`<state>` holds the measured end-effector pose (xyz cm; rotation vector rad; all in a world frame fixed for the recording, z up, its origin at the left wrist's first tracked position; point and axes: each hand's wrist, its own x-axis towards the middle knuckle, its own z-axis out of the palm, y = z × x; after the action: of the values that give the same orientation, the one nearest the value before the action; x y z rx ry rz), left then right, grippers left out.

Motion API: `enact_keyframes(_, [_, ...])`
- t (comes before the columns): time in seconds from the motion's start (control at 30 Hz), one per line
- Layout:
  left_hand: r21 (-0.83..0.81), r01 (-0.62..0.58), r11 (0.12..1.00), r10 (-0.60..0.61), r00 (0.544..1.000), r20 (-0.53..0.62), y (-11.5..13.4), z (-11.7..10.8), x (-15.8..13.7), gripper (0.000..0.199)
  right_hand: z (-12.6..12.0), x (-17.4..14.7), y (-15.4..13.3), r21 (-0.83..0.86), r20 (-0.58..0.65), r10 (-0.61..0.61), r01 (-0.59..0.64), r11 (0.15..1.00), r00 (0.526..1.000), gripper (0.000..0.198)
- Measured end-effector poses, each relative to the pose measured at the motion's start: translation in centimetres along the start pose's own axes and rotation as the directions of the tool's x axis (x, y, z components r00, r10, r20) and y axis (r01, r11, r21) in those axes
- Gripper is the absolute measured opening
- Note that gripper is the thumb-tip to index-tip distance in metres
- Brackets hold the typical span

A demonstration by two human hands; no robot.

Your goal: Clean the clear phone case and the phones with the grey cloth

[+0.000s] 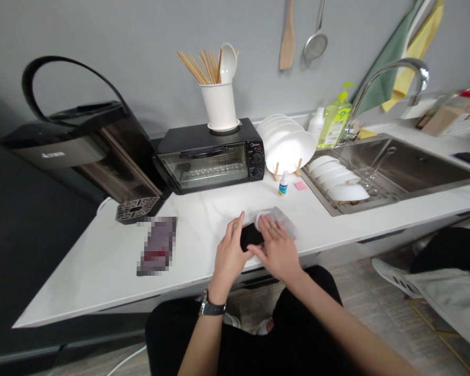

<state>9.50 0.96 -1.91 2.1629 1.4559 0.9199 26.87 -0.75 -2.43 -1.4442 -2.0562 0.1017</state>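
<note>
A smartphone with a black face lies on or just above the white counter near its front edge. My left hand grips it by its left end, thumb and fingers around the edge. Over its right end my right hand presses a thin pale cloth, which spreads out past the fingers. The right hand is slightly blurred, and its palm hides part of the phone and cloth. Beyond the hands a small spray bottle with a blue and yellow label stands upright beside a pink sticky note.
A toaster oven carries a white utensil holder. Left are a drinks machine and a pixelated dark item. Right are racked plates, bowls and the sink. Another person's leg shows lower right.
</note>
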Motion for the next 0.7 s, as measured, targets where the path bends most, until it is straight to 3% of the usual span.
enact_keyframes(0.1, [-0.019, -0.023, 1.000, 0.023, 1.000, 0.001, -0.4, -0.2, -0.1, 0.089, 0.7, -0.8, -2.5, 0.120, 0.090, -0.127, 0.116, 0.986, 0.988, 0.068])
enact_keyframes(0.2, [-0.026, -0.048, 0.998, 0.048, 0.999, -0.005, -0.6, -0.5, -0.4, 0.092, 0.5, 0.5, -1.4, 0.147, 0.137, -0.172, 0.152, 0.977, 0.975, 0.057])
enact_keyframes(0.3, [0.024, 0.003, 1.000, -0.002, 1.000, -0.013, -0.3, -0.4, -0.5, 0.095, 0.0, 1.8, 1.4, 0.000, 0.045, -0.001, 0.001, 1.000, 0.999, 0.062])
enact_keyframes(0.37, [0.043, 0.019, 0.999, -0.018, 1.000, -0.006, -0.2, -0.2, -0.3, 0.097, -0.1, 1.5, 1.6, -0.073, -0.015, 0.067, -0.068, 0.995, 0.998, 0.069])
enact_keyframes(0.43, [0.037, -0.015, 0.999, 0.015, 1.000, 0.012, -0.3, -0.1, -0.2, 0.093, 0.4, 0.6, -0.1, -0.071, -0.005, 0.015, -0.016, 0.997, 1.000, 0.076])
enact_keyframes(0.5, [0.015, -0.050, 0.999, 0.050, 0.999, 0.011, -0.7, -0.2, -0.2, 0.083, 0.9, -0.1, -2.5, 0.036, 0.073, -0.110, 0.108, 0.994, 0.991, 0.077])
enact_keyframes(0.57, [-0.010, -0.064, 0.998, 0.064, 0.998, 0.004, -1.0, -0.4, -0.4, 0.079, 1.1, 0.1, -3.7, 0.144, 0.131, -0.195, 0.176, 0.974, 0.972, 0.067])
enact_keyframes(0.63, [-0.018, -0.062, 0.998, 0.062, 0.998, 0.002, -1.0, -0.7, -0.6, 0.083, 0.8, 1.0, -3.0, 0.182, 0.164, -0.226, 0.196, 0.964, 0.960, 0.057])
enact_keyframes(0.7, [-0.001, -0.052, 0.999, 0.052, 0.999, 0.005, -0.8, -0.8, -0.7, 0.090, 0.2, 1.8, -1.0, 0.121, 0.149, -0.177, 0.159, 0.980, 0.973, 0.056])
